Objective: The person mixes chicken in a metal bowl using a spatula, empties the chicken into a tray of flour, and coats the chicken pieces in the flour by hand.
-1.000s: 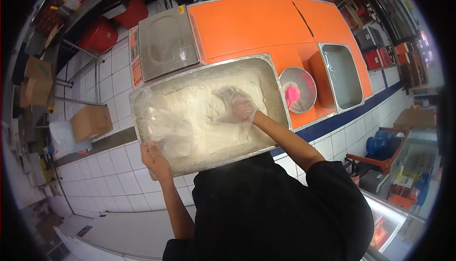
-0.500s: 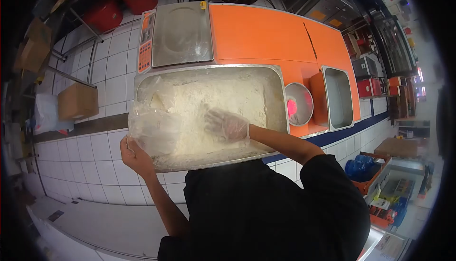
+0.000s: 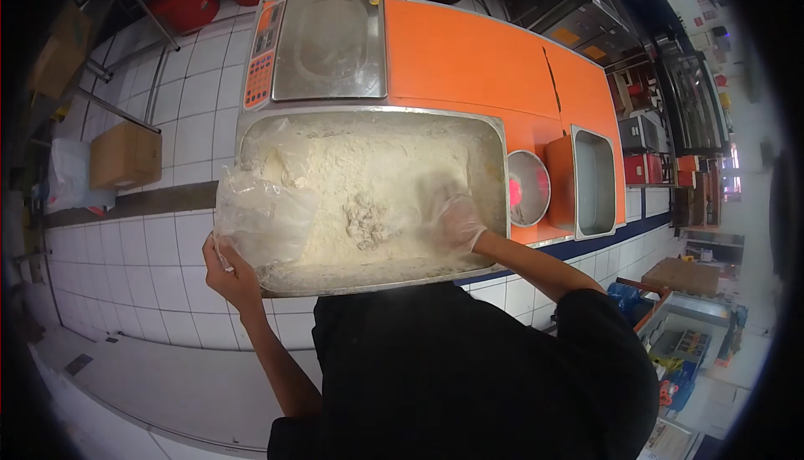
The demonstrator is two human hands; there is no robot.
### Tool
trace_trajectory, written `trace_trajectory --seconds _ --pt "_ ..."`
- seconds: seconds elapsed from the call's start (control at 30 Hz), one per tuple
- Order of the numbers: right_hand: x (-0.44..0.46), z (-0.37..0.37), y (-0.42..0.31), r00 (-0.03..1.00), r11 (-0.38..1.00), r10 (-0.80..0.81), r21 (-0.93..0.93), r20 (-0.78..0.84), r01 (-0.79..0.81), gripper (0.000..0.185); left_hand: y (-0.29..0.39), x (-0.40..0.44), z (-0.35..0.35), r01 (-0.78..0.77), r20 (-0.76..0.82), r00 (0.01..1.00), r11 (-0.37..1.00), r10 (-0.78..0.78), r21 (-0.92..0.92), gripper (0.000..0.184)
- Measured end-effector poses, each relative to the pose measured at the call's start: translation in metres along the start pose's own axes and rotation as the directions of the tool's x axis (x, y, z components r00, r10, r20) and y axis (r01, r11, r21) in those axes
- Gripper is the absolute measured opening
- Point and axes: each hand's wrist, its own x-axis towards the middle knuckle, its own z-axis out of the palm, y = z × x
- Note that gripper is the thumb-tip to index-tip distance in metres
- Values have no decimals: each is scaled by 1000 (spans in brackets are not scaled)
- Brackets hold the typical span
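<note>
Head view: the gloved right hand point(image 3: 459, 219) works powder point(image 3: 394, 162) at the tray's point(image 3: 394, 121) right, finger spread unclear; the left hand point(image 3: 232, 276) grips a clear bag point(image 3: 264, 219). Reaching the lump point(image 3: 366, 219) calls for moving left.

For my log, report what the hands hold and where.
Left hand grips the clear plastic bag by its edge; the gloved right hand is too blurred to tell.

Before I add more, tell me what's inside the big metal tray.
The tray holds pale powder and a lumpy clump. A clear bag overlaps its left side. Whatever is buried, or under the blurred right hand, is hidden.
</note>
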Motion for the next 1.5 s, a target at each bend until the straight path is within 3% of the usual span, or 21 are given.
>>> trace_trajectory --seconds 0.03,0.1,0.2,0.27,0.3,0.37,0.47,0.63,0.73,0.8,0.83,0.87,0.9,0.97,1.03,1.1,1.17,1.23,1.33,1.47,1.5 --pt "-13 7 10 921 943 332 -42 202 -331 65 -4 -2 1 -14 -10 1000 1000 13 -19 28" --pt "-25 16 14 697 781 614 -158 370 -604 67 -8 -4 3 -21 -22 1000 999 20 -40 29" --pt "-34 26 -10 679 966 258 -184 687 -181 58 -10 -4 3 -10 -25 1000 998 8 -66 31" --pt "-25 36 -34 649 842 519 -201 556 -501 42 -13 -4 4 1 -34 999 996 -4 -89 33" --pt "-19 44 -36 646 843 518 -209 561 -496 42 -13 -4 4 11 -35 999 996 -15 -91 33" --pt "-1 58 -36 515 956 230 -92 825 -279 34 -13 -4 3 83 11 996 968 -83 -236 35" --pt "26 37 -59 473 962 208 -91 856 -259 27 -18 -4 4 93 5 996 973 -94 -210 34" --pt "21 33 -53 674 961 232 -57 701 -271 24 -18 -4 5 106 25 994 954 -103 -279 34" --pt "27 24 -41 835 836 320 281 448 -471 22 -18 -2 4 117 31 993 953 -112 -281 34" --pt "41 33 -35 914 774 339 485 223 -406 21 -19 -2 5 117 37 993 954 -111 -275 34" --pt "50 37 -34 971 889 223 391 85 -238 20 -21 -1 5 112 40 994 954 -105 -277 35" --pt "52 39 -37 999 999 -34 5 -39 34 20 -22 -1 4 105 44 994 954 -97 -279 35" --pt "55 40 -41 944 878 -288 -437 -159 195 20 -21 -2 4 102 45 995 955 -93 -277 35" --pt "42 60 -28 974 987 -155 -59 -165 147 23 -19 -1 5 131 57 991 942 -119 -311 36" --pt "36 71 -18 993 942 -43 326 -109 77 28 -18 -2 4 116 50 993 946 -105 -302 36" --pt "40 68 -5 998 866 -8 498 -63 38 31 -17 0 4 102 43 995 949 -94 -297 36" --pt "68 13 -13 814 854 410 140 411 -501 38 -13 0 3 113 62 993 951 -100 -289 35" --pt "75 -22 -20 901 911 328 156 283 -381 29 -13 -1 3 113 70 993 952 -97 -286 34" --pt "98 -20 -18 913 978 155 -189 378 -88 47 -18 0 3 120 89 991 950 -98 -289 34" --pt "107 37 -46 957 993 112 17 267 -121 66 -13 -2 1 152 122 985 938 -119 -312 33" --pt "94 51 -58 982 1000 1 -10 188 1 72 -14 -2 0 150 117 986 939 -119 -310 33"
